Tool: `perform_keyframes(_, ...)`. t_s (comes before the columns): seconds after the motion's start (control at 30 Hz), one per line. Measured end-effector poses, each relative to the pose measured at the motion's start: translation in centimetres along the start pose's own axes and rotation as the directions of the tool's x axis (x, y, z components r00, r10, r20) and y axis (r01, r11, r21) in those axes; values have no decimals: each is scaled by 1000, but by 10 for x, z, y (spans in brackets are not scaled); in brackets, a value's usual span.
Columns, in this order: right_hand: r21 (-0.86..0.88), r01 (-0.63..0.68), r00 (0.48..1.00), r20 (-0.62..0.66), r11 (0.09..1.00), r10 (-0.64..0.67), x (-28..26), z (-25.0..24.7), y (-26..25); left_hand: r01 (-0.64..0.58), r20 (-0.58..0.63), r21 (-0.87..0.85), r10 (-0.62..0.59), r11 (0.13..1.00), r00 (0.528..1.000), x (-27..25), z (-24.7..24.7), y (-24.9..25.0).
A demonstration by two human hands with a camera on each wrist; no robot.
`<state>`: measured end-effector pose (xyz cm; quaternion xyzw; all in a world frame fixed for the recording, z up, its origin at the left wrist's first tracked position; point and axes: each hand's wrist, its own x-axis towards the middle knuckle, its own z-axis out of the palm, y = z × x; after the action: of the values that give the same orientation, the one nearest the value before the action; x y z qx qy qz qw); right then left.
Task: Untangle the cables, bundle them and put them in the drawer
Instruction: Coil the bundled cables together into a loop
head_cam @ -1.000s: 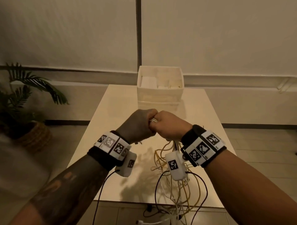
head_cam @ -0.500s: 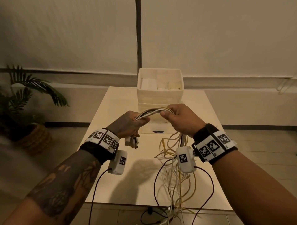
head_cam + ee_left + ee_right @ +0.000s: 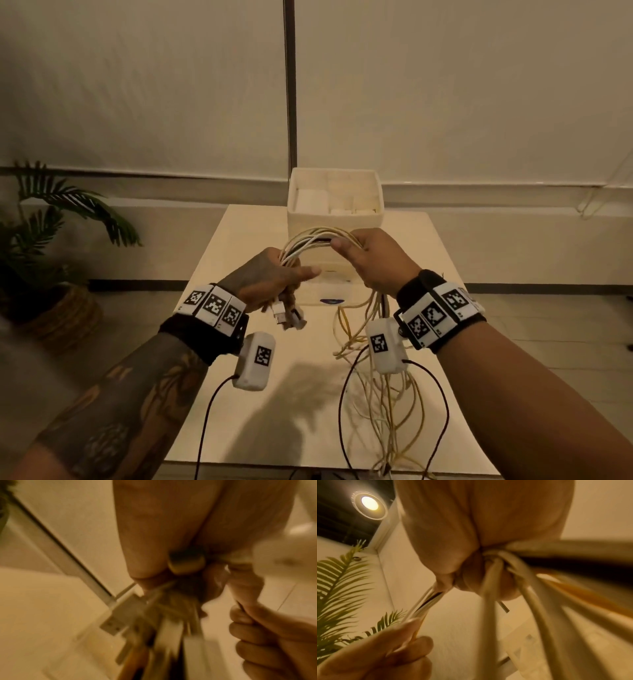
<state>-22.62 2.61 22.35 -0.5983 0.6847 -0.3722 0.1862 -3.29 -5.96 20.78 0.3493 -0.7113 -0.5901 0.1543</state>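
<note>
Arching cables (image 3: 310, 240) between raised hands, left hand (image 3: 270, 279) grip clamped, right hand (image 3: 376, 260) grip pinching them

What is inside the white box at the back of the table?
The white box is split into compartments holding pale, blocky things, too dim to name. Its front wall hides the bottom.

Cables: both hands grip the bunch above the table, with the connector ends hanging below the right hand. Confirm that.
Not quite. In the head view the connector ends hang below the left hand; loose lengths trail from the right hand. Both do grip the cables above the table.
</note>
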Motion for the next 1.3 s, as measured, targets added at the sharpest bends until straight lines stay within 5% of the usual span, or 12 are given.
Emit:
perform_keyframes(0.23, -4, -75, 966, 246, 997, 74, 0, -24, 3, -84, -256, -131, 48, 988, 965, 1, -16, 18)
perform_keyframes(0.5, 400, -224, 968, 198, 889, 154, -10, -14, 19, -58, -269, -260, -14, 964, 963, -3, -10, 11)
perform_keyframes(0.67, 362, -205, 964, -85, 909, 251, -5, -2, 3, 13, -185, -277, -67, 961, 980, -2, 1, 10)
perform_keyframes(0.8, 434, -220, 951, -105, 874, 292, 3, 0, -8, 35, 7, -208, -34, 977, 999, -8, 15, 13)
perform_keyframes(0.93, 284, -244, 967, 4, 927, 253, 0, 13, -23, 15, 62, -267, 1, 964, 998, -9, 36, 19)
perform_keyframes(1.2, -185, -18, 961, 266, 982, 68, -17, 24, -42, -7, -247, -324, -77, 946, 966, 3, 49, 22)
perform_keyframes(1.3, -54, -17, 969, 247, 998, 30, -20, 33, -42, -31, -344, -409, -123, 912, 931, 6, 48, 24)
